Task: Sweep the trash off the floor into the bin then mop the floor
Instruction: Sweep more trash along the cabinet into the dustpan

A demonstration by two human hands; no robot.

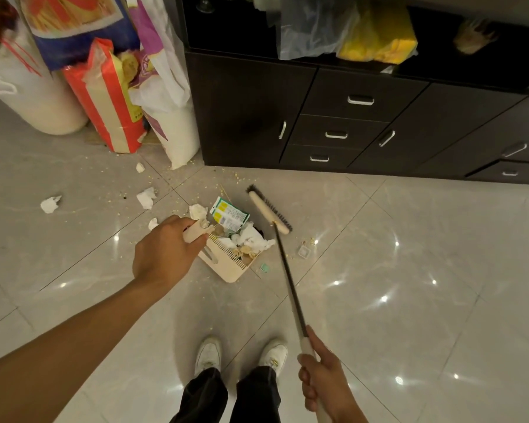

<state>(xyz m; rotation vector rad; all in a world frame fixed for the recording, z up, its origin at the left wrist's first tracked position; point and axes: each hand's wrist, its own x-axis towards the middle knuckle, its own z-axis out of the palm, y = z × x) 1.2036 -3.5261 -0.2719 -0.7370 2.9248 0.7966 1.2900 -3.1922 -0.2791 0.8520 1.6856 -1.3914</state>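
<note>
Here: left hand [162,254] grips dustpan [226,264] handle; right hand [321,380] grips broom [269,213] pole; trash [242,236] heaped in dustpan, tissues [51,204] on floor [409,270].

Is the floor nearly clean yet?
About halfway through sweeping. Done: crumpled paper and a packet sit in the dustpan. In hand: the left hand holds the dustpan's handle, the right hand holds the broom. Left: tissues, crumbs and a small tub lie on the floor; no bin or mop shows, so emptying and mopping remain.
</note>
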